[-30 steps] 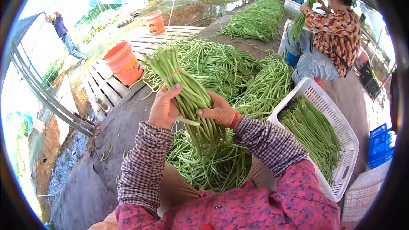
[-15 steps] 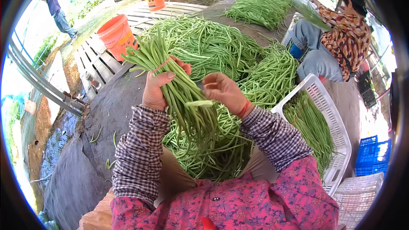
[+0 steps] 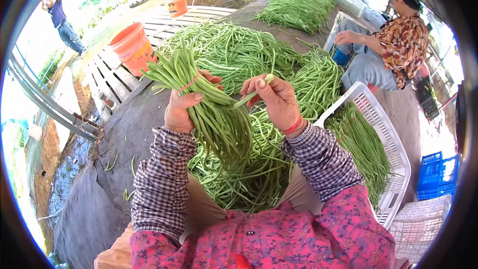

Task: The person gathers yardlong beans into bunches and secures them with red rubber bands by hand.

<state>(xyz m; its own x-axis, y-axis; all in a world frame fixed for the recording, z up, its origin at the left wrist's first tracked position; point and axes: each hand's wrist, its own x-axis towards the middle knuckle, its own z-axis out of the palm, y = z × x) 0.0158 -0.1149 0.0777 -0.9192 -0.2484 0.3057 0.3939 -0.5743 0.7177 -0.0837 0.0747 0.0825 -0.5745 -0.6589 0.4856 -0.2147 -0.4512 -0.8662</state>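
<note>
My left hand is wrapped around a thick bunch of long green beans, the long ends hanging down and the short ends fanned out up to the left. A red rubber band circles the bunch near the thumb. Between thumb and fingers, my right hand pinches one pale long bean, which stretches sideways from the bunch; its tip sticks up above the fingers. Under both hands lies a heap of loose long beans, partly hidden by the bunch.
A white plastic basket with banded beans stands at my right. Ahead lies a larger bean pile. Orange buckets are at left, on and beside slatted boards. A co-worker sits at right; another person stands far left.
My right hand has closed on one bean and drawn its end up and to the right, away from the bunch. The co-worker at right has let go of the beans held earlier.
</note>
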